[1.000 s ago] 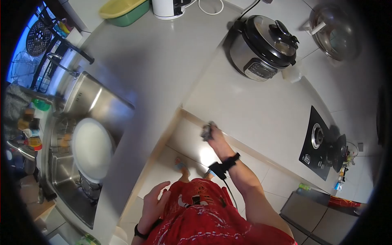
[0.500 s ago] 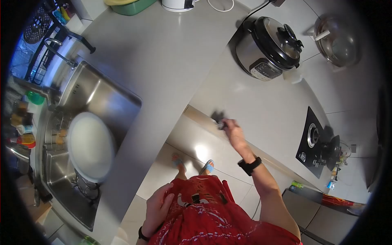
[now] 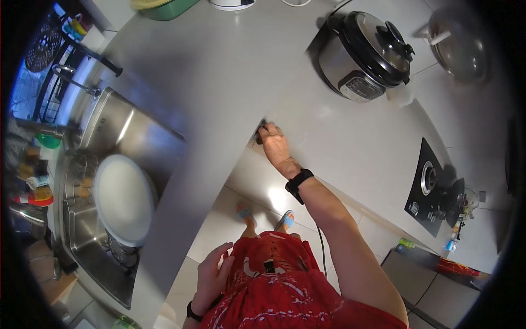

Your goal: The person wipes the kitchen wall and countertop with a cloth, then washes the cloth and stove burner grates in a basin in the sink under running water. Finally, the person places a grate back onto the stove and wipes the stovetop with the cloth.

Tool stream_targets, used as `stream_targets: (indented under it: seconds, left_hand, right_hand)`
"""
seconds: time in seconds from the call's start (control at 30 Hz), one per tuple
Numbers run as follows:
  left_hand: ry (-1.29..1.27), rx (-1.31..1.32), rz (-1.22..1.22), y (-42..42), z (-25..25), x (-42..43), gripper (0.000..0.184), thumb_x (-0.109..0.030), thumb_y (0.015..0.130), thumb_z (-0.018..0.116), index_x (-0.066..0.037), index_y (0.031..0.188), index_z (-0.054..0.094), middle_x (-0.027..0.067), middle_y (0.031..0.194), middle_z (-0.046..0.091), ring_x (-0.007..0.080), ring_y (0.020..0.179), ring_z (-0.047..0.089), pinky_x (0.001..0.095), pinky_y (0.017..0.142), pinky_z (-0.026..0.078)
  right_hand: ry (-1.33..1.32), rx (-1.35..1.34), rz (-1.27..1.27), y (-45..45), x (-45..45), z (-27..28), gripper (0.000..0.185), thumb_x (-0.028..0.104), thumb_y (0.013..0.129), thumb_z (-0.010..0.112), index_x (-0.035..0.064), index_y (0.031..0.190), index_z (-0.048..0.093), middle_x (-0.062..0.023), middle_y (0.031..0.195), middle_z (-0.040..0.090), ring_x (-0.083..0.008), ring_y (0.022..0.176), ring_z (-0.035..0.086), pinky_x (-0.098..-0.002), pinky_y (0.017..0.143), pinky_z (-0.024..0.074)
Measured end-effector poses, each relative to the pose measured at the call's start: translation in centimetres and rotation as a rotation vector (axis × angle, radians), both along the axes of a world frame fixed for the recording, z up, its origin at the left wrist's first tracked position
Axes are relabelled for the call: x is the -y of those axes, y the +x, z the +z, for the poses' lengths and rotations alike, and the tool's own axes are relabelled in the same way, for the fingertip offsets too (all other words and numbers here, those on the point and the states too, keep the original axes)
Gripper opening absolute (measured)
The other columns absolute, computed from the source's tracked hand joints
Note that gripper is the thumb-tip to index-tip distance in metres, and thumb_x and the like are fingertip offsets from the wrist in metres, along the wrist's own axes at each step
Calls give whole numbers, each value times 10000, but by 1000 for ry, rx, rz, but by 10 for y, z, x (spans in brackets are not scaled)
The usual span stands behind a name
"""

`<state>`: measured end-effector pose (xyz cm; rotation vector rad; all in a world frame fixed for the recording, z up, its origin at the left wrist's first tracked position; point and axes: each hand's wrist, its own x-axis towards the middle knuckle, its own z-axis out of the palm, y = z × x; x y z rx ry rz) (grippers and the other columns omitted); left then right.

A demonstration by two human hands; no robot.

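Note:
My right hand (image 3: 275, 143), with a black band on its wrist, is at the inner corner of the counter (image 3: 230, 98). Its fingers are closed around a small dark object (image 3: 261, 135), mostly hidden by the hand, so its kind cannot be made out. The object is at the counter's edge. Low in front of my red patterned clothing (image 3: 274, 285), my left hand (image 3: 212, 273) hangs with its fingers loosely apart and nothing in it.
A pressure cooker (image 3: 364, 57) stands on the counter at upper right, with a gas hob (image 3: 424, 183) farther right. On the left, a large white basin (image 3: 123, 200) rests over the steel sink (image 3: 129, 118). A green tub (image 3: 170, 11) is at the back.
My right hand has moved left and away from me along the counter edge, carrying the dark object to the inner corner. My left hand has barely moved, beside my clothing.

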<state>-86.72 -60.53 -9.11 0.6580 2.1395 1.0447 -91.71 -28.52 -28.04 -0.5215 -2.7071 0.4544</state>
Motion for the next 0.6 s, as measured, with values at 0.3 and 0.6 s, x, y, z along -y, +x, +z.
stream_targets:
  seconds: [0.3, 0.6]
  left_hand:
    - [5, 103, -87, 3, -3, -27, 276, -121, 848, 564, -37, 1111, 551, 141, 1063, 603, 265, 990, 585, 334, 844, 446]
    - [-107, 140, 22, 2, -9, 2, 268, -106, 822, 587, -36, 1079, 561, 143, 1050, 604, 278, 954, 593, 334, 798, 476]
  right_hand:
    - [-19, 235, -99, 176, -41, 13, 322, 40, 742, 526, 55, 1062, 556, -161, 1029, 535, -321, 932, 547, -393, 754, 495]
    - [13, 8, 20, 14, -3, 2, 175, 35, 710, 553, 61, 879, 589, -150, 981, 568, -306, 894, 557, -378, 732, 492]
